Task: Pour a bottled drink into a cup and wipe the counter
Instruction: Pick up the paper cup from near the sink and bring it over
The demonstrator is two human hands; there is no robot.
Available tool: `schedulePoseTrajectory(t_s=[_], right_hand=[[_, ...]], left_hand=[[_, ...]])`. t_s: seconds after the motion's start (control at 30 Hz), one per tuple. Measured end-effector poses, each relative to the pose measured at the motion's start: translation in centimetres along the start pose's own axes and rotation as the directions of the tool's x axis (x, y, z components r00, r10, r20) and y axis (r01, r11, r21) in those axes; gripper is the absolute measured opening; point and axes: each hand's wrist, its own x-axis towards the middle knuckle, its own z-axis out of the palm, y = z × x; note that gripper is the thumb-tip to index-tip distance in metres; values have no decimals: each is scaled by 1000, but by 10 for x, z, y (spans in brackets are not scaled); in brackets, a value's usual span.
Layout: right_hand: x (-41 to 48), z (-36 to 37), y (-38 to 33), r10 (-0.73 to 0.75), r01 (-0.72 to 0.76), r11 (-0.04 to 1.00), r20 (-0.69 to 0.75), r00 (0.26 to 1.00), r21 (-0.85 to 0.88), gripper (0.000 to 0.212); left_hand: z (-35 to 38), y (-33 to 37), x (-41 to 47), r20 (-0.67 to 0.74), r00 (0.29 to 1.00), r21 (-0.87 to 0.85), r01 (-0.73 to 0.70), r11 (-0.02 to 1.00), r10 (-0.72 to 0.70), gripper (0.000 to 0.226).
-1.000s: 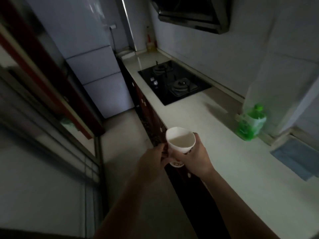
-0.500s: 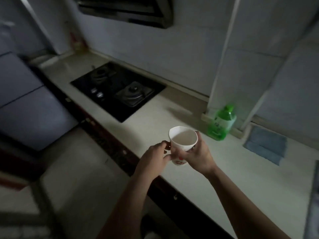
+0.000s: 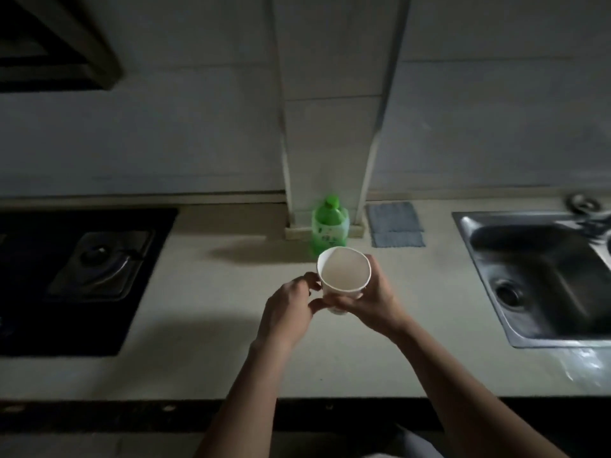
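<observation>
I hold a white paper cup (image 3: pixel 344 271) above the pale counter (image 3: pixel 205 358), its open mouth facing me and nothing visible inside. My right hand (image 3: pixel 373 299) wraps its right side. My left hand (image 3: pixel 291 305) pinches its left side and base with the fingertips. Just behind the cup, a green capped bottle (image 3: pixel 330 228) stands upright against the base of a wall column. A folded blue-grey cloth (image 3: pixel 395 224) lies flat on the counter to the right of the bottle.
A black gas hob (image 3: pixel 76 272) fills the counter's left part. A steel sink (image 3: pixel 542 279) is sunk in at the right, with clear plastic wrap (image 3: pixel 585 368) in front of it. A range hood (image 3: pixel 53 41) hangs at top left.
My view has swung right, from along the counter to square-on. The cup and both hands have come over the counter in front of the bottle. The sink has come into sight.
</observation>
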Motion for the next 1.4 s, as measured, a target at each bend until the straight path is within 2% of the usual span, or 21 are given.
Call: schedulePoseTrajectory(t_s=[0.1, 0.2, 0.3, 0.5, 0.7, 0.93, 1.4], right_hand=[[7, -6, 19, -15, 15, 999, -13, 1000, -42, 84], [22, 2, 34, 35, -35, 999, -14, 999, 2, 83], [37, 19, 47, 49, -51, 998, 49, 998, 32, 82], [52, 29, 66, 11, -4, 998, 125, 992, -59, 86], [52, 31, 79, 57, -49, 995, 89, 994, -90, 87], [45, 31, 85, 69, -64, 994, 53, 996, -84, 89], [39, 24, 105, 108, -102, 987, 48, 993, -126, 88]], left_hand=[[19, 3, 14, 56, 998, 21, 10, 1000, -12, 37], [24, -1, 26, 83, 994, 39, 70, 997, -73, 37], [26, -8, 35, 77, 985, 103, 146, 984, -154, 34], [35, -20, 42, 70, 966, 147, 237, 960, -249, 34], [48, -30, 56, 131, 963, 184, 211, 960, -236, 37], [59, -34, 58, 158, 968, 142, 175, 974, -197, 41], [87, -38, 59, 131, 969, 152, 190, 970, -210, 41]])
